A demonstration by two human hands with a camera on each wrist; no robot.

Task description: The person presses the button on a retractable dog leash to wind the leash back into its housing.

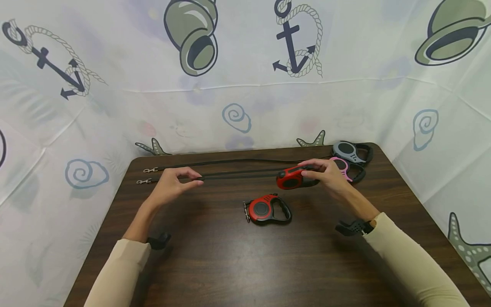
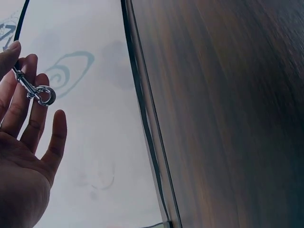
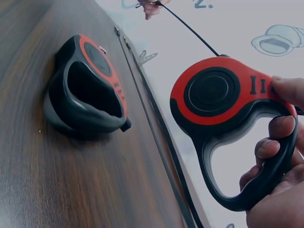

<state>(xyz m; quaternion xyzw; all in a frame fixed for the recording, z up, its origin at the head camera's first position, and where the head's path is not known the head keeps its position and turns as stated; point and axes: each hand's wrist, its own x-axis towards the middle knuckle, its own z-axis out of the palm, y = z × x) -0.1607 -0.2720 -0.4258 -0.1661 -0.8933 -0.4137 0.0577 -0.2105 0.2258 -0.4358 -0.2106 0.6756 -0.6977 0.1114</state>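
Observation:
My right hand (image 1: pixel 326 172) grips the black handle of a red and black retractable dog leash (image 1: pixel 290 178), holding it above the table. In the right wrist view the leash's round casing (image 3: pixel 211 90) faces the camera, with my fingers curled through the handle. A thin black cord runs from it to my left hand (image 1: pixel 170 185). There, thumb and finger pinch the cord (image 2: pixel 22 21) just by its silver snap hook (image 2: pixel 31 88), and the other fingers spread loosely. Another red and black retractable leash (image 1: pixel 262 209) lies on the table between my arms, its metal clip (image 1: pixel 246 212) at its left.
At the table's back right lie a grey retractable leash (image 1: pixel 347 149) and a pink one (image 1: pixel 340 165), partly behind my right hand. Their black cords (image 1: pixel 238 161) stretch left along the back edge to metal clips (image 1: pixel 150 170). Patterned cloth (image 1: pixel 245 64) hangs behind the wooden table (image 1: pixel 238 264).

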